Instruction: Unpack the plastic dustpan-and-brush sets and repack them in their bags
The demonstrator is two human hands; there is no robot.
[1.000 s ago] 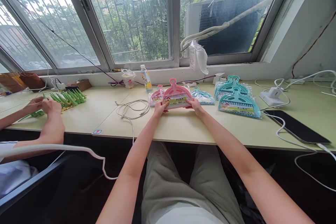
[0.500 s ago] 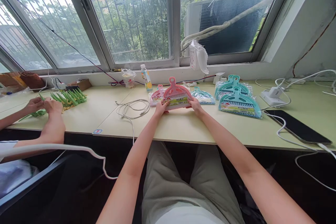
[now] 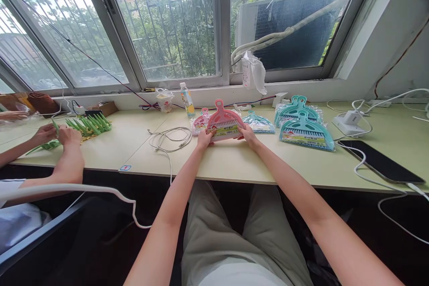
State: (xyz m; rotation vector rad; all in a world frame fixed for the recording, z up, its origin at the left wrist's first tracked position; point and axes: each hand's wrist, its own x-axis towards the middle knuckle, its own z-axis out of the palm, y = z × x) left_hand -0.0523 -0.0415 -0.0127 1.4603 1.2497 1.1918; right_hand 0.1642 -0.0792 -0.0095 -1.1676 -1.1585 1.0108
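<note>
A pink dustpan and brush set [image 3: 224, 118], with a printed label across its bristles, is tilted up between my hands over the table. My left hand [image 3: 205, 137] grips its lower left corner and my right hand [image 3: 248, 135] its lower right corner. Behind it, partly covered, lies another pink dustpan set [image 3: 198, 121] in clear wrap. A smaller teal dustpan set [image 3: 260, 122] rests just beyond my right hand. Farther right, several wrapped teal dustpan sets [image 3: 305, 132] lie close together, overlapping.
A coiled cable [image 3: 172, 138] lies left of my hands. A drink bottle [image 3: 187, 99] stands by the window. At right are a phone [image 3: 380, 161] and a power strip [image 3: 350, 124] with cords. At left, another person's hands [image 3: 65, 134] handle green plant-like pieces [image 3: 90, 125].
The pink dustpan set stays in both my hands, shifted very slightly left. Another hand with clear plastic has come into view at the far left edge.
</note>
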